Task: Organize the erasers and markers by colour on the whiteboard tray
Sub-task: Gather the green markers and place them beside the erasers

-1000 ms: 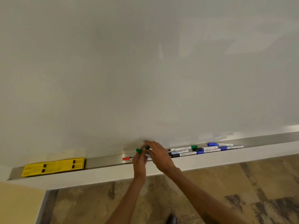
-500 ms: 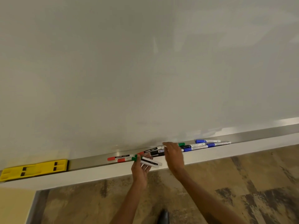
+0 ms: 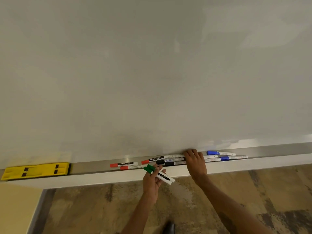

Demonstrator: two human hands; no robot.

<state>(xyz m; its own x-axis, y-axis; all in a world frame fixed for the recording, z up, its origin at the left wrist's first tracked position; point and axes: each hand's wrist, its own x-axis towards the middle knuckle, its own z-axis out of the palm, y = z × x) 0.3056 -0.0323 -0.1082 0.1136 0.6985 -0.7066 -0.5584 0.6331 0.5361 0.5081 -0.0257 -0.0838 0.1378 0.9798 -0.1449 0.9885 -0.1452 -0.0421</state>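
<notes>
My left hand holds two green-capped markers just in front of the metal whiteboard tray. My right hand rests palm down on the markers in the tray's middle; whether its fingers grip one is hidden. Left of that hand lie red-capped markers and black-capped markers. To its right lie blue-capped markers. A yellow eraser sits at the tray's far left end.
The blank whiteboard fills the view above the tray. A white ledge runs under the tray. Below is a patterned brown floor, with a dark shoe tip at the bottom.
My left hand drew the green markers off the tray toward me. My right hand slid right along the tray onto the middle markers, uncovering the red and black ones.
</notes>
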